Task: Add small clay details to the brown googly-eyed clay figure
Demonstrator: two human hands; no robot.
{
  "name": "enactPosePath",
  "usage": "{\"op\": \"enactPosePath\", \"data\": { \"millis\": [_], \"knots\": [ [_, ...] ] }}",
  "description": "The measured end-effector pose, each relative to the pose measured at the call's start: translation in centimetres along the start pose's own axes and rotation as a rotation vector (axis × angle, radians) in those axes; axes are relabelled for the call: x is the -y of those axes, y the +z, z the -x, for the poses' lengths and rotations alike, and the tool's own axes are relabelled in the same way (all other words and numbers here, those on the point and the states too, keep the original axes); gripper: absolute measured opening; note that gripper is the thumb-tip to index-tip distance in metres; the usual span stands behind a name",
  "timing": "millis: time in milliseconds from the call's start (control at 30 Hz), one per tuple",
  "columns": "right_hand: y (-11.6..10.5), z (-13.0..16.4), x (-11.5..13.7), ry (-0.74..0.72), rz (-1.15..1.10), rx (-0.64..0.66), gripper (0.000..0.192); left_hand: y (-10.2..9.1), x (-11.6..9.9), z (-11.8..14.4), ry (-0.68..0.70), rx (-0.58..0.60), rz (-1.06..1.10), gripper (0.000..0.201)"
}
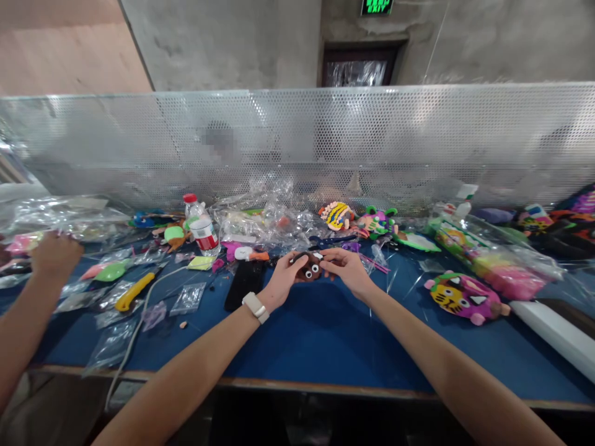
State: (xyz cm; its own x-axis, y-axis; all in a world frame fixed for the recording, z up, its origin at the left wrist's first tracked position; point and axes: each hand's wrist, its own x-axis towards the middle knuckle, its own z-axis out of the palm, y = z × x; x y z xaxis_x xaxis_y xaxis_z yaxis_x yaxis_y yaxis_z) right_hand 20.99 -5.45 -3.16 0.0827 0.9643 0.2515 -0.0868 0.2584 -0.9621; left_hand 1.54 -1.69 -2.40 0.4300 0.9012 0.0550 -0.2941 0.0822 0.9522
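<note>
A brown clay figure (307, 273) with two round googly eyes is held up between my hands, over the blue table. My left hand (281, 280), with a pale watch on its wrist, grips the figure's left side. On the other side, the fingers of my right hand (344, 269) pinch its right edge, near a small white piece at the top. What the right fingertips press on is partly hidden. Just left of my left hand lies a black phone (242, 286). A white and orange piece (245, 253) sits behind the phone.
A bottle with a red cap (203, 230), a yellow cutter (134, 292), a white cable (146, 305) and plastic bags are at left. A co-worker's hand (54, 253) is far left. At right lie a colourful clay animal (465, 296) and bagged clay (506, 266). Behind stands a perforated metal screen (288, 133).
</note>
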Motion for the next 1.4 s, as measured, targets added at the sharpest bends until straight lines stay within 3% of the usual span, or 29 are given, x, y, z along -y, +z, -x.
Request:
{"op": "enactPosePath", "data": {
  "millis": [200, 600, 1267, 1400],
  "knots": [
    [-0.9, 0.2, 0.4, -0.064, 0.075, 0.081, 0.044, 0.0, 0.0, -0.4, -0.035, 0.04, 0.061, 0.043],
    [-1.1, 0.5, 1.2, -0.124, 0.119, 0.118, 0.041, 0.2, -0.4, -0.6, -0.039, 0.076, 0.111, 0.035],
    [-1.1, 0.3, 0.5, -0.235, 0.233, 0.049, 0.029, 0.2, -0.4, -0.8, -0.033, 0.105, 0.096, 0.038],
    [-0.9, 0.5, 0.6, -0.242, 0.223, 0.034, 0.035, 0.3, -0.5, -0.7, -0.03, 0.114, 0.097, 0.038]
  ]
}}
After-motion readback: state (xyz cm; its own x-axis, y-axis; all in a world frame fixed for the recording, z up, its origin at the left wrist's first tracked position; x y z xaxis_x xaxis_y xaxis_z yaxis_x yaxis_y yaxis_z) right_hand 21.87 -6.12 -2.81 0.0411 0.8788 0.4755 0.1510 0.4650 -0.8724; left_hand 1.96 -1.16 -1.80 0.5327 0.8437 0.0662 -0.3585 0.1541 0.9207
